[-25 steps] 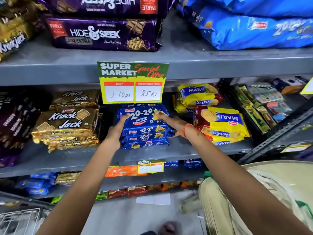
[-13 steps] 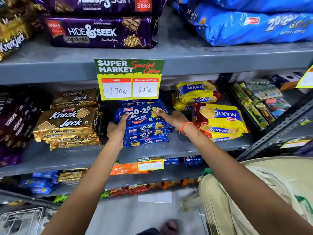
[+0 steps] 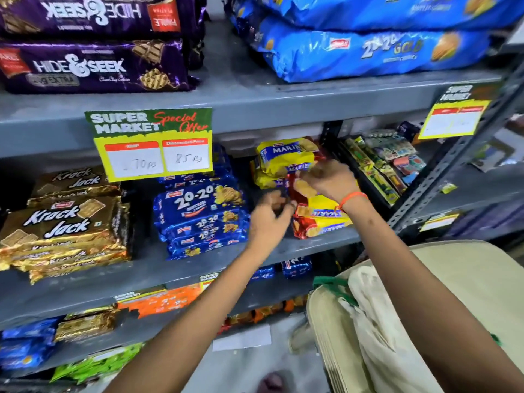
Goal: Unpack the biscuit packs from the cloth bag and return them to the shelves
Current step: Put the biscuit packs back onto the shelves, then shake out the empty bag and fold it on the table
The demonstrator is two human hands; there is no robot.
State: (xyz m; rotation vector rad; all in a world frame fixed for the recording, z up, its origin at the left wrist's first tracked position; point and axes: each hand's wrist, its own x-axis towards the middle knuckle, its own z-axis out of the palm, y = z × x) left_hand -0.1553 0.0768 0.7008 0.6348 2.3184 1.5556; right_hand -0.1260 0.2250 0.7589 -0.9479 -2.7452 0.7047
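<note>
From the head camera, both hands are up at the middle shelf [image 3: 283,245], at the Marie biscuit packs [image 3: 320,214] on its right part. The right hand [image 3: 326,180] is curled over the top of the front Marie stack, fingers bent and touching the wrappers; motion blur hides whether it grips one. The left hand [image 3: 269,214] is just left of that stack with fingers loosely curled, and I cannot tell if it holds anything. Left of them a blue 20-20 butter cookie stack [image 3: 201,219] sits squared up on the same shelf, with Krack Jack packs [image 3: 62,222] further left.

The cloth bag [image 3: 377,321] hangs near, at lower right, pale with green trim; its inside is not visible, so what remains in it is unclear. Judging by the tidy stacks, shelving looks well advanced, with the Marie packs being straightened.

The shelving is grey metal, tiered, with a special-offer price tag [image 3: 153,143] clipped above. Hide & Seek packs [image 3: 90,66] and large 20-20 Gold bags [image 3: 382,52] fill the top shelf; bare floor shows below.
</note>
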